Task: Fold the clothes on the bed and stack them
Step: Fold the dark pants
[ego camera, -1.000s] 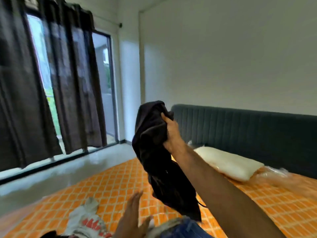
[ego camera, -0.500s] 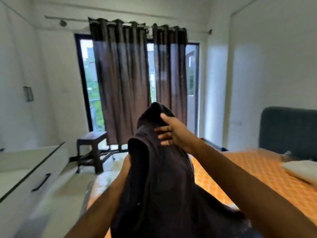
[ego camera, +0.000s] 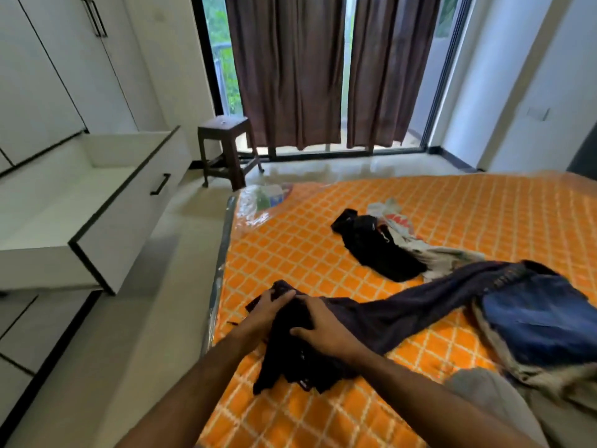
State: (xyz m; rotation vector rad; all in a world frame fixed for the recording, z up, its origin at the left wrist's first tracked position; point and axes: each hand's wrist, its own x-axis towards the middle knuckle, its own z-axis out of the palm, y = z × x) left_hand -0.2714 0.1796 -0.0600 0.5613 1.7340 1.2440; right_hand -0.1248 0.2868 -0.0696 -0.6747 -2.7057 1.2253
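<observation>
The dark garment [ego camera: 371,321], soft and crumpled, lay bunched at the near-left edge of the bed [ego camera: 323,253], one long part trailing right toward denim jeans [ego camera: 542,315]. The left hand [ego camera: 268,310] gripped its bunched end, fingers curled; the right hand [ego camera: 323,328] pressed on it, fingers curved over the cloth. The bed's orange lattice cover looked glossy. An open white drawer [ego camera: 97,202], a brown stool [ego camera: 226,150] and brown curtains [ego camera: 323,69] stood beyond. Half a second earlier the garment was held up in the air.

A brown stool [ego camera: 226,150] stands before dark curtains [ego camera: 284,69], beside a pulled-out white drawer [ego camera: 97,202].
</observation>
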